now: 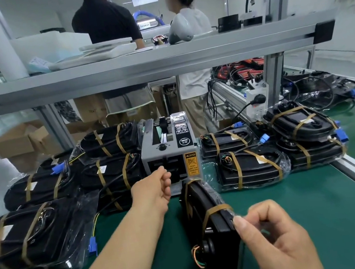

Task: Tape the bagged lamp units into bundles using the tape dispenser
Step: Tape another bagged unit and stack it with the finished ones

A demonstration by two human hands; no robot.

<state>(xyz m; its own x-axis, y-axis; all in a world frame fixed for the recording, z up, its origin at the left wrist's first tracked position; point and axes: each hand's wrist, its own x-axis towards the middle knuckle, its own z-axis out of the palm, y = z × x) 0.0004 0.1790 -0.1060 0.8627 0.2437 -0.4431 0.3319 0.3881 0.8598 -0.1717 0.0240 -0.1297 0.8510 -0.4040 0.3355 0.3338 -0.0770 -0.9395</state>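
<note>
Bagged lamp unit (207, 217) is stood on edge on green mat (309, 206), just in front of tape dispenser (169, 149), pinched at near end by right hand (277, 241). Left hand (155, 190) is held at dispenser outlet, fingers curled; any tape held cannot be told. Taped bundles (113, 176) are stacked either side
</note>
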